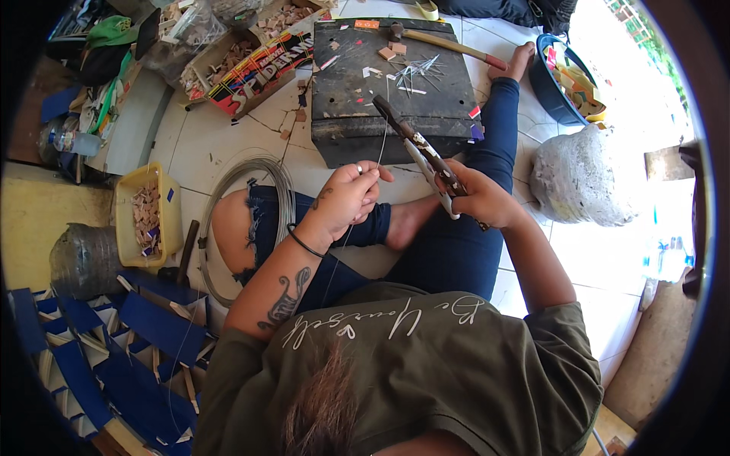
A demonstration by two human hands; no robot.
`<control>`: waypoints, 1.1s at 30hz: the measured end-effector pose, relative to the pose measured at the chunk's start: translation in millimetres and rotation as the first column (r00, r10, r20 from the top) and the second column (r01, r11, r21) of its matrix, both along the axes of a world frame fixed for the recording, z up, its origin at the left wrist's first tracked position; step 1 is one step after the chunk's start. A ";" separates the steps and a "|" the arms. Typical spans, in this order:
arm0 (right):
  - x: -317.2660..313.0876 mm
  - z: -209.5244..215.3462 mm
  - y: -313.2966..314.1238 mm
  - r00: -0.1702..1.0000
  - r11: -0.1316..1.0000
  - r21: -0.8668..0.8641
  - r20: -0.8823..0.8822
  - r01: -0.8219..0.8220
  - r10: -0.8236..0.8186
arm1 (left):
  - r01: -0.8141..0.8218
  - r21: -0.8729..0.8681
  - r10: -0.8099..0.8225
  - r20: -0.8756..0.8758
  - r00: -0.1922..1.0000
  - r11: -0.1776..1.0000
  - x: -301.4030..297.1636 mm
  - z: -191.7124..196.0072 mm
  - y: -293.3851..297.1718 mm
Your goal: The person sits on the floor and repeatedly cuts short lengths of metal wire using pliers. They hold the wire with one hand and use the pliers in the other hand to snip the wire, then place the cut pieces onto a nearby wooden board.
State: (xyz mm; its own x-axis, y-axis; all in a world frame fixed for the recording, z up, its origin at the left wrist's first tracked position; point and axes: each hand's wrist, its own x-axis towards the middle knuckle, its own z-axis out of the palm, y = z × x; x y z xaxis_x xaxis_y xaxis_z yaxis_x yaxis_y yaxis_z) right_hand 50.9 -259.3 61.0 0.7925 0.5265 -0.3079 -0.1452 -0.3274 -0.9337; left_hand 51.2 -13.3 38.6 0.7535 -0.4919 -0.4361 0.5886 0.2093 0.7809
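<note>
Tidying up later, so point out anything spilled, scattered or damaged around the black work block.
Cut wire pieces and small scraps lie strewn over the black block, with more scraps on the tiles beside it. The block's front edge looks chipped and worn. The left hand pinches a wire; the right hand holds pliers.

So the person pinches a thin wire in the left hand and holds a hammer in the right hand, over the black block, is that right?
Not quite. The right hand holds pliers, not a hammer; the hammer lies untouched at the far edge of the black block. The rest stands: the left hand pinches the thin wire, as the head view shows.
</note>
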 end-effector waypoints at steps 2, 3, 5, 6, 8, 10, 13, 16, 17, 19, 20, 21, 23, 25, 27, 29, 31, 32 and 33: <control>0.4 -6.2 0.2 0.999 1.000 0.012 0.049 -0.003 0.003 | 0.001 0.018 -0.001 0.024 1.000 1.000 -0.5 0.6 -1.5; 0.3 -9.1 0.9 1.000 1.000 0.024 0.022 0.007 -0.008 | 0.001 0.023 -0.001 0.037 0.999 1.000 -0.6 0.9 -2.2; -1.9 -13.6 2.7 0.995 0.994 0.074 -0.059 0.081 -0.077 | -0.021 0.035 0.019 0.057 0.998 0.999 -0.6 1.5 -4.4; -5.2 -16.8 5.8 0.984 0.983 0.107 -0.116 0.147 -0.134 | -0.042 0.043 0.039 0.064 0.997 0.998 -0.7 1.6 -6.5; -7.8 -21.8 9.3 0.958 0.967 0.141 -0.224 0.211 -0.177 | -0.066 0.053 0.062 0.077 0.995 0.996 -0.3 1.8 -8.9; -7.6 -27.1 11.2 0.940 0.964 0.179 -0.315 0.198 -0.134 | -0.073 0.048 0.068 0.097 0.993 0.996 1.5 1.6 -10.1; -1.9 -34.4 8.9 0.936 0.995 0.057 -0.347 0.087 -0.062 | -0.052 0.050 0.047 0.090 0.995 0.997 3.2 0.3 -10.5; 1.8 -40.3 6.2 0.934 0.991 0.086 -0.351 0.099 -0.063 | -0.040 0.055 0.034 0.104 0.994 0.998 4.5 -1.0 -9.9; 2.4 -41.4 5.4 0.937 0.991 0.095 -0.345 0.095 -0.057 | -0.040 0.061 0.033 0.101 0.994 0.997 4.9 -1.3 -9.7; 3.0 -42.4 4.2 0.937 0.992 0.086 -0.344 0.093 -0.058 | -0.037 0.066 0.030 0.098 0.995 0.997 5.5 -1.3 -9.7; 2.9 -42.5 4.0 0.944 0.994 0.064 -0.325 0.085 -0.060 | -0.024 0.073 0.017 0.100 0.995 0.997 6.1 -1.0 -9.4; 2.8 -42.3 3.9 0.950 0.996 0.043 -0.307 0.078 -0.061 | -0.009 0.076 0.001 0.105 0.994 0.997 6.7 -0.7 -8.9; 2.6 -41.9 4.3 0.961 0.995 0.040 -0.267 0.092 -0.078 | -0.007 0.088 -0.002 0.102 0.995 0.996 6.5 -0.4 -8.5; 2.7 -41.8 4.7 0.965 0.990 0.061 -0.238 0.126 -0.108 | -0.036 0.089 0.027 0.101 0.995 0.995 1.6 -1.7 -9.6; 3.6 -41.5 3.0 0.963 0.983 0.024 -0.209 0.181 -0.172 | -0.098 0.139 0.087 0.081 0.993 0.985 -9.9 -4.1 -8.5; 6.6 -40.7 -0.1 0.960 0.978 -0.010 -0.188 0.210 -0.208 | -0.119 0.187 0.101 0.106 0.989 0.975 -19.3 -7.6 -7.1; 8.1 -40.5 -1.6 0.959 0.974 -0.031 -0.170 0.226 -0.228 | -0.099 0.283 0.067 0.121 0.990 0.954 -26.9 -11.1 -5.3; 8.6 -40.8 -1.3 0.955 0.975 -0.020 -0.199 0.222 -0.221 | -0.141 0.250 0.105 0.152 0.983 0.958 -29.8 -13.0 -6.7; 9.1 -40.9 -0.7 0.953 0.974 -0.030 -0.202 0.225 -0.227 | -0.152 0.244 0.112 0.169 0.979 0.958 -30.8 -14.8 -8.4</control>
